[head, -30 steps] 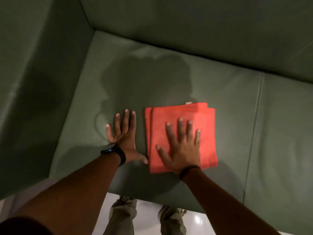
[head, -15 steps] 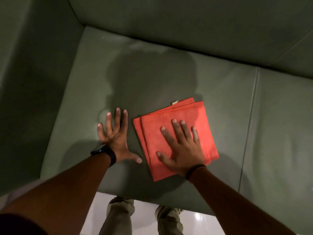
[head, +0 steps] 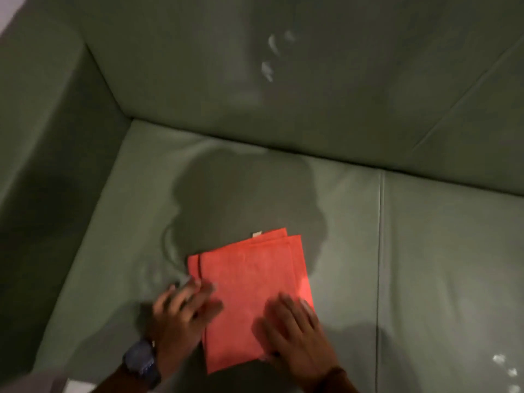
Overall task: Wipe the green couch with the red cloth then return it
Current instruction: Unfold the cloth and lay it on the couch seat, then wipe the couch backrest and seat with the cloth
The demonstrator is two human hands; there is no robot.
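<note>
Hands press flat, fingers spread: right hand (head: 295, 333) on the folded red cloth (head: 252, 290), left hand (head: 181, 316) at its edge; layers could slide apart on the smooth green couch (head: 439, 251).

Bare seat of the green couch (head: 442, 251) lies open from 12 to 3 o'clock of the red cloth (head: 252, 293). At 9 o'clock the armrest (head: 48, 165) walls the way; at 12 the backrest (head: 312, 95) rises. Both hands crowd the cloth's near edge
</note>
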